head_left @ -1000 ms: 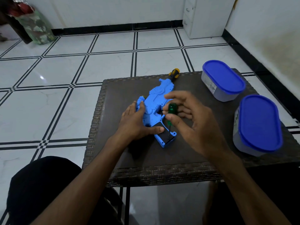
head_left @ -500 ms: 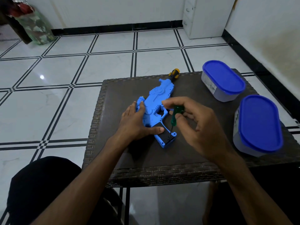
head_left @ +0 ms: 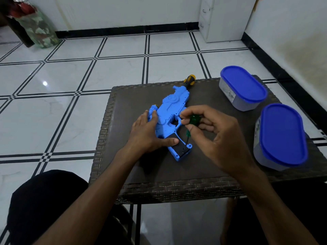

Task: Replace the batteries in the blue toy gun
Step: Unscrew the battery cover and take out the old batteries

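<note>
Grip, left hand (head_left: pixel 147 133): spread flat, palm down, pressing on the blue toy gun (head_left: pixel 169 119); thumb laid across the black battery cover (head_left: pixel 178 146) on the handle.
Grip, right hand (head_left: pixel 214 137): fingertips pinched round the green handle of a small screwdriver (head_left: pixel 192 123); shaft angled down, tip set at the bottom end of the battery cover.
Blue toy gun: lying on its side near the middle of the table (head_left: pixel 177 170), barrel towards the far edge, handle towards the near edge.
Yellow-and-black screwdriver (head_left: pixel 189 79): at the far edge of the table, just past the gun's muzzle, mostly hidden behind it.
Far container (head_left: pixel 242 88): blue-lidded, near the far right corner, well apart from the gun.
Near container (head_left: pixel 281 137): blue-lidded, at the right edge, just beside the right hand.
Knee (head_left: pixel 44 200): dark-clothed, below the table's near left corner.
</note>
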`<action>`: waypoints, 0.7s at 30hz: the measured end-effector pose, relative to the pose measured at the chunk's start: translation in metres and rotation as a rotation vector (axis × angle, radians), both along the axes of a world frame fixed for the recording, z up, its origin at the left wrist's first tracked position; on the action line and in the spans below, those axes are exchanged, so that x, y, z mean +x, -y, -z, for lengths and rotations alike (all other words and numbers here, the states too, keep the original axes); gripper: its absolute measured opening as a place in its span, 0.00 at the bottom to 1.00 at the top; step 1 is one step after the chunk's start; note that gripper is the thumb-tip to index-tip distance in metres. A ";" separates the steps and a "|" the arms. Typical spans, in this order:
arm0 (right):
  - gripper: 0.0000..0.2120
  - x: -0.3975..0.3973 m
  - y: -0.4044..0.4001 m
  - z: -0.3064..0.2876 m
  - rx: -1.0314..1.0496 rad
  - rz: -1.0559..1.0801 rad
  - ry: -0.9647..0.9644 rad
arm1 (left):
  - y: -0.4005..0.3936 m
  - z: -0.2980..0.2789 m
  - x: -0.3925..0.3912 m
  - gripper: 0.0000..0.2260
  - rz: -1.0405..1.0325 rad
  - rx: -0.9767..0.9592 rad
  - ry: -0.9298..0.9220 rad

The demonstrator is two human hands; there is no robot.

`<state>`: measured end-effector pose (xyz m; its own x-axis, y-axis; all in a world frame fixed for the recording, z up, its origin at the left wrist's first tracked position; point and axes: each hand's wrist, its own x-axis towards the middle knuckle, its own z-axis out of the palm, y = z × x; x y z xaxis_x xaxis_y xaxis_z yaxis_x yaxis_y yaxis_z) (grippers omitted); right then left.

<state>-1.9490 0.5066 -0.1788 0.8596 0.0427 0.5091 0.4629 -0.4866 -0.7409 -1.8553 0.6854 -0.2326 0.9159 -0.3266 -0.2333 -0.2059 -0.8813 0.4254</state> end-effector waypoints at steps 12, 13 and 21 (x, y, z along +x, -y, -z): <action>0.12 -0.004 0.008 -0.008 0.120 0.072 -0.027 | 0.000 -0.002 -0.001 0.54 0.003 -0.001 -0.006; 0.12 -0.003 0.011 -0.009 0.141 0.098 -0.020 | 0.000 -0.002 0.000 0.54 0.002 -0.002 -0.009; 0.12 0.010 0.039 0.005 0.146 0.377 0.032 | 0.000 -0.001 0.002 0.54 0.004 0.016 -0.020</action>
